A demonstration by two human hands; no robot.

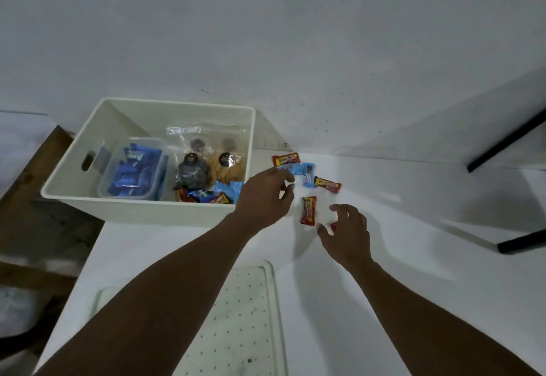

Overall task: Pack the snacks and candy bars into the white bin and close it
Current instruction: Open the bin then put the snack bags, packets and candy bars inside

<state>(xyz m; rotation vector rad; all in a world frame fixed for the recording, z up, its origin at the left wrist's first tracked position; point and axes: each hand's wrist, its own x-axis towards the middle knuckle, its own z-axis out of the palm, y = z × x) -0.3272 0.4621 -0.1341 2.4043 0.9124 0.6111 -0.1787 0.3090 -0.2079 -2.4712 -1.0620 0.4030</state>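
I saw white bin (147, 208) part full | candy bars (327, 184) waited at its 3 o'clock | lid (251, 302) off at 6 | left hand (263, 198) by blue bar (297, 169), grip unclear | right hand (348, 237) spread open

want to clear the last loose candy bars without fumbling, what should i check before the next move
1. White plastic bin open, with room: ok, its contents sit well below the rim.
2. Left hand grip on the pale blue wrapped bar: cannot tell, the fingers curl at it.
3. Right hand grip: cannot tell, a red wrapper corner shows beneath it.
4. Red-and-yellow wrapped bar between the hands, free to take: ok.
5. All bars off the white table: not ok, several lie there.
6. White perforated lid ready: ok, flat on the table near the person.
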